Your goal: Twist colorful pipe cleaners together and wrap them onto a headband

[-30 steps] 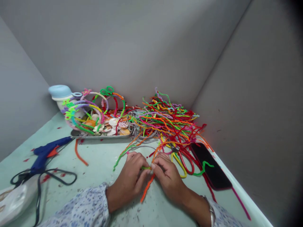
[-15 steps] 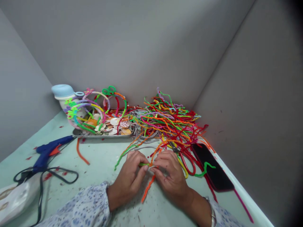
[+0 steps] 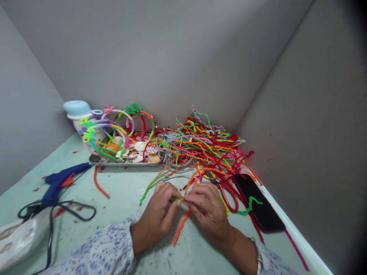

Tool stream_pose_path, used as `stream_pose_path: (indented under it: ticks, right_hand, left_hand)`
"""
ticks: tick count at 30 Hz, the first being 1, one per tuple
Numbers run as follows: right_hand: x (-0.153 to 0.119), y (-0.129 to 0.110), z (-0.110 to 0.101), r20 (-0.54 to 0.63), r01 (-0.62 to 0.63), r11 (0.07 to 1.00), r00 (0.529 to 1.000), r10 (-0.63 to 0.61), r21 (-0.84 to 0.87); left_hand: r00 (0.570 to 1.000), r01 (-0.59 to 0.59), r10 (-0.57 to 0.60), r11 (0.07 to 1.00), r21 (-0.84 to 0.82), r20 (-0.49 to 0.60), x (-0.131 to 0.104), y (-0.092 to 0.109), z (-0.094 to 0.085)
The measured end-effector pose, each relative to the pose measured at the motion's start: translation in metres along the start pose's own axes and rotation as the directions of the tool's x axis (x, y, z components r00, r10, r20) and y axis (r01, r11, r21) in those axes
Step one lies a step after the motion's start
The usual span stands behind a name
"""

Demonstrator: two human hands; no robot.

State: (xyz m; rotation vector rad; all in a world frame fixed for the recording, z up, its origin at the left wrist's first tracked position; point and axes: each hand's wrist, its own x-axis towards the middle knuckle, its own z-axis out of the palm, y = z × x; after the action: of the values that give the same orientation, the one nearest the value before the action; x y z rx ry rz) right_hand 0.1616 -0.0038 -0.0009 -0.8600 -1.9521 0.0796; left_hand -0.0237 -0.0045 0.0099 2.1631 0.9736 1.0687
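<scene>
We log fingers (image 3: pixel 172 212) closed to a pinch, L hand (image 3: pixel 156 210) on green stem (image 3: pixel 175 199), R hand (image 3: pixel 210 214) on orange stem (image 3: pixel 181 228), both btwn hands over tabletop (image 3: pixel 123 202); prob. v. light, soft, bendy, so we'd grip nr crossing.

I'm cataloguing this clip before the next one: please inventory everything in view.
Headbands: several, multicoloured, at the tray
Bottle: one, white, light-blue cap, back left
Tray: one, metallic, back left
Shells: many, white to orange, in tray
Wire: coils, grey, right of tray
Pipe cleaners: uncounted pile, multicoloured, back right
Scissors: one pair, red handle, before pile
Phone: one, black, right
Glue gun: one, blue, left
Bag: one, white, lower left
Strip: one, orange, before tray
Table: one, pale green, beneath
Walls: three, grey, around
Held pieces: count unclear, orange and green, between hands
Left hand, right hand: bare, centre
Sleeves: two, blue-patterned, bottom
</scene>
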Motion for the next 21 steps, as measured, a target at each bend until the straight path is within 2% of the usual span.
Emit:
stream_pose_path:
  ticks: [21]
  right_hand:
    - [0.0012, -0.0023, 0.0012, 0.023, -0.055, 0.998, 0.998, 0.055, 0.000]
  left_hand:
    - [0.999, -0.048, 0.049, 0.997, 0.057, -0.016, -0.0003, -0.0008, 0.0009]
